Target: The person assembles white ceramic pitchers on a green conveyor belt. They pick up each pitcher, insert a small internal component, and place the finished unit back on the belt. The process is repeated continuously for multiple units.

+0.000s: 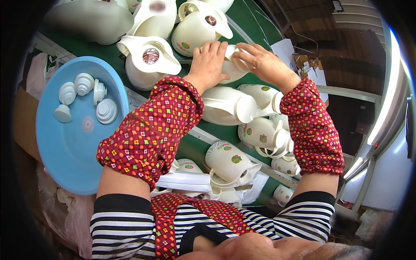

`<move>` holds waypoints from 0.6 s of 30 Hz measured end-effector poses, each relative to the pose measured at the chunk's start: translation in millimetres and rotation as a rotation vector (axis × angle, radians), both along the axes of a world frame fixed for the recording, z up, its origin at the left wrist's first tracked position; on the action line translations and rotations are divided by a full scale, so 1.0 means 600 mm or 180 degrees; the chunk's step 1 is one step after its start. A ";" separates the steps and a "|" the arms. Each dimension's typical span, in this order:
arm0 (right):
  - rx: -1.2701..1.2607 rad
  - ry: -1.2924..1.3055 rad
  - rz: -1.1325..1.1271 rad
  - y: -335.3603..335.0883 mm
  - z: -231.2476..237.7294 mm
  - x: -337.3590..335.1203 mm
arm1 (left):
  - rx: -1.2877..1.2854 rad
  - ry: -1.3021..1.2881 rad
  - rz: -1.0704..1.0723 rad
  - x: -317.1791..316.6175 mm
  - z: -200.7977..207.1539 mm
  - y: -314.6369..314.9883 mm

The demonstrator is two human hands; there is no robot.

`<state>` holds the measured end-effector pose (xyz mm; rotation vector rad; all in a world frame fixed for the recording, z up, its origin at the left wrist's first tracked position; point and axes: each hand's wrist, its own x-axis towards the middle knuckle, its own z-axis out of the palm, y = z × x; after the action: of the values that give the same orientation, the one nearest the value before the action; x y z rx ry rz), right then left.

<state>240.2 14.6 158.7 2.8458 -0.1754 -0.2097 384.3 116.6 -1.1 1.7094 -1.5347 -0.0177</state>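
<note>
Both my hands are on a cream vacuum jug [233, 69] standing on the green work surface. My left hand [208, 65] presses its left side, fingers stretched upward and thumb against the body. From the right, my right hand [265, 65] curls its fingers over the jug's top, hiding part of it. Close by on the left stands an uncovered jug [149, 76] with a shiny round mouth. Another open jug [197, 32] is just beyond my left hand. Nearer to me, a jug with its lid on [221, 106] sits below my hands.
At the left, a light-blue basin [65, 160] holds several white stoppers [106, 111]. More lidded jugs [262, 133] crowd the right. An open jug [229, 162] leans near my body, beside a white paper strip [184, 181]. Metal rails cross the surface; torn cardboard [310, 65] lies beyond my right hand.
</note>
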 end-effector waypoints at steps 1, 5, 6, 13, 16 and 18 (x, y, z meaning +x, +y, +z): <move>0.0198 -0.0003 -0.0209 0.001 0.006 0.001 | 0.0016 -0.0003 0.0028 0.001 -0.002 0.001; -0.0135 0.0312 -0.1748 0.027 0.025 0.040 | 0.0205 0.0118 -0.0052 0.009 -0.005 0.006; -0.0186 0.0203 -0.1765 0.021 0.023 0.033 | 0.0203 0.0119 -0.0079 0.006 -0.003 0.005; 0.0042 0.0101 -0.2281 0.023 -0.027 0.044 | 0.0227 0.0174 -0.0085 0.002 -0.005 -0.001; 0.0034 0.0094 -0.1726 0.014 -0.022 0.034 | 0.0237 0.0166 -0.0054 0.009 -0.009 -0.002; 0.0042 -0.0128 -0.0195 -0.005 -0.017 0.001 | 0.0263 0.0150 -0.0065 0.007 -0.009 -0.001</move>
<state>240.6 11.7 148.3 2.8615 -0.2708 -0.1669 388.4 116.0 -6.8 1.7455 -1.5353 -0.1325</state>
